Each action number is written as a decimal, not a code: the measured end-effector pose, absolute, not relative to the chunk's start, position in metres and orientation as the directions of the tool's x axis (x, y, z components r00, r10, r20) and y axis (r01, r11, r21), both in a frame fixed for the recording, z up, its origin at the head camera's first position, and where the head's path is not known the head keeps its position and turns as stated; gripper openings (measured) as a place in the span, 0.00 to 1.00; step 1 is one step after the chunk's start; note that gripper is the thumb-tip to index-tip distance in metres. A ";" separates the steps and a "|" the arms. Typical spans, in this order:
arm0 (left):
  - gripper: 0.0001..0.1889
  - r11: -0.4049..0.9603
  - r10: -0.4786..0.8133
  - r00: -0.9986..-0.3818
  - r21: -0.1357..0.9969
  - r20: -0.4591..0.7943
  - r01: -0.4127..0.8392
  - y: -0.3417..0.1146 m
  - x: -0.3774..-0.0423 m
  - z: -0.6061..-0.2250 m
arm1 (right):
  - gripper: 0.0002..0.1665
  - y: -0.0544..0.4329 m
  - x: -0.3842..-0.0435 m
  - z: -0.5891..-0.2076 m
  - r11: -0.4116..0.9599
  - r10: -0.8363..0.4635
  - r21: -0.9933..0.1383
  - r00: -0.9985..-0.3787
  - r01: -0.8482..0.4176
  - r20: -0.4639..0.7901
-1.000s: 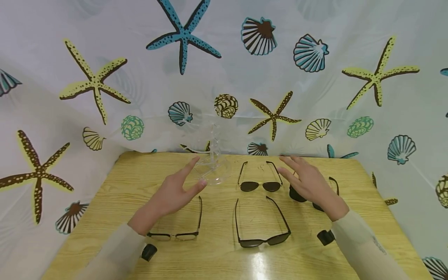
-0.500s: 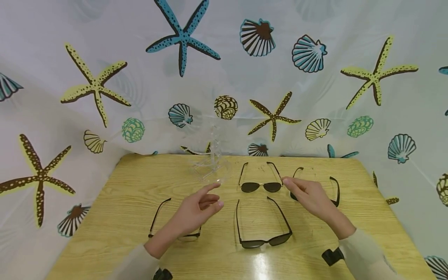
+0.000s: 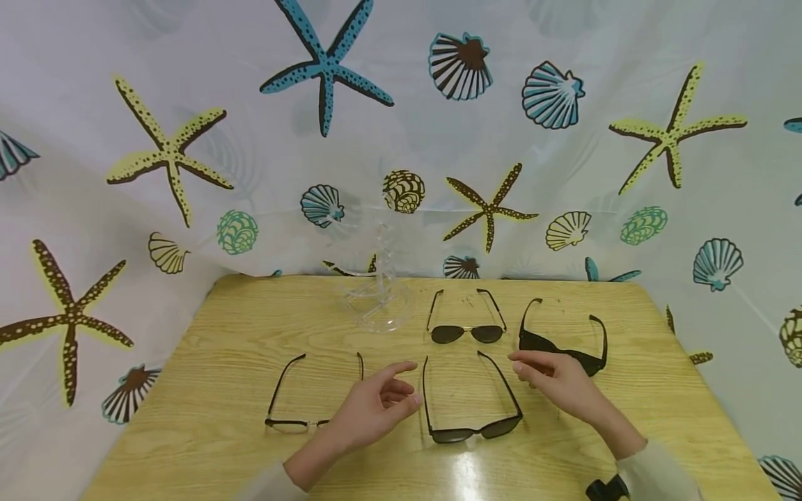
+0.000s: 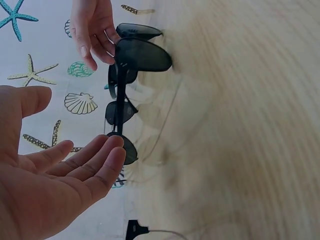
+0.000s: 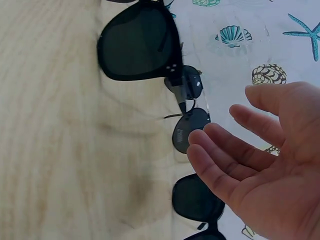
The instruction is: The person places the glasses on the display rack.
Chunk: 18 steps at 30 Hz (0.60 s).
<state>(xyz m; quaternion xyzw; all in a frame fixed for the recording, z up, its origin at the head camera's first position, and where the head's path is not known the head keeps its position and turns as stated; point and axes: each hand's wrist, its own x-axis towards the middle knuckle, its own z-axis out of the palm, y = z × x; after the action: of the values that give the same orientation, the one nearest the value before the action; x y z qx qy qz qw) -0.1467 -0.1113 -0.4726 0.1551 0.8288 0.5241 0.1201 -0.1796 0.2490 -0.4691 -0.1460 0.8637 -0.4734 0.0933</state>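
Observation:
My left hand (image 3: 376, 410) hovers just left of the front black sunglasses (image 3: 452, 436), its fingers loosely bent and holding nothing. To the right of that same pair is my right hand (image 3: 560, 381), also holding nothing, in front of the wide black sunglasses (image 3: 535, 342), part of which it hides. In the left wrist view, the fingers of my left hand (image 4: 65, 175) are spread apart near a temple of the front sunglasses (image 4: 145, 54). The right wrist view has my right hand (image 5: 270, 165) with relaxed fingers, apart from the large dark lens of the front sunglasses (image 5: 140, 45).
Half-rim eyeglasses (image 3: 287, 425) lie at the left, partly behind my left hand. Gold-bridged aviator sunglasses (image 3: 447, 335) lie farther back. A clear plastic stand (image 3: 381, 292) rises near the table's (image 3: 238, 306) back edge. A shell-patterned cloth (image 3: 401, 139) hangs around it.
Both hands have come back toward the front pair of sunglasses, the left moving right and nearer, the right moving nearer. The glasses have stayed in place.

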 end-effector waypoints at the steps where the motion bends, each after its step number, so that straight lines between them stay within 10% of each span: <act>1: 0.31 0.396 0.385 -0.922 0.909 -0.035 0.131 -0.110 -0.145 -0.474 | 0.26 0.250 -0.178 -0.472 0.499 -0.350 -0.851 -0.936 -0.164 -0.025; 18: 0.33 0.337 0.418 -0.906 0.938 -0.070 0.083 -0.097 -0.128 -0.503 | 0.27 0.253 -0.162 -0.500 0.391 -0.439 -0.914 -0.895 -0.105 -0.085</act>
<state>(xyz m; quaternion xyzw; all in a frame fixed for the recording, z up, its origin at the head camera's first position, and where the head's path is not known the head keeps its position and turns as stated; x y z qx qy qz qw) -0.1281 -0.0966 -0.5035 0.1559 0.8035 0.5544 0.1509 -0.1616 0.2532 -0.4998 -0.1660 0.8187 -0.5263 0.1584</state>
